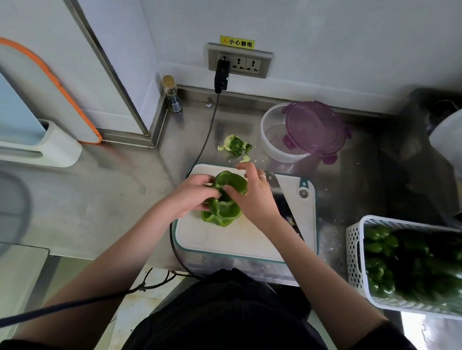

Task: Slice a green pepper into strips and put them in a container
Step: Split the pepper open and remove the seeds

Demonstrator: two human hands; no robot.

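the green pepper point(224, 201) sits near the middle of the white cutting board point(247, 242), toward its far edge, already opened up and hollow. its cut-out core and stem point(235, 145) lie on the steel counter point(111, 195) just beyond the board's far edge. no strips are visible yet, so the coring looks done while the slicing and the transfer are both left. the clear container point(274, 139) stands near the counter's back edge, to the right of the core, with its purple lid point(315, 131) propped loosely over it and tilted; it looks empty, though the lid hides part of it.

the left hand point(191, 197) grips the pepper from its left side, fingers curled around the wall. the right hand point(255, 195) pinches the pepper's right side with thumb and a finger, the other fingers lifted and spread, a ring showing on one. both forearms reach in from the near edge of the counter and meet over the board.

a knife point(279, 193) lies on the board just right of the right hand, partly hidden under the wrist, held by neither hand. a white basket point(354, 248) of more peppers stands at the counter's near right corner.
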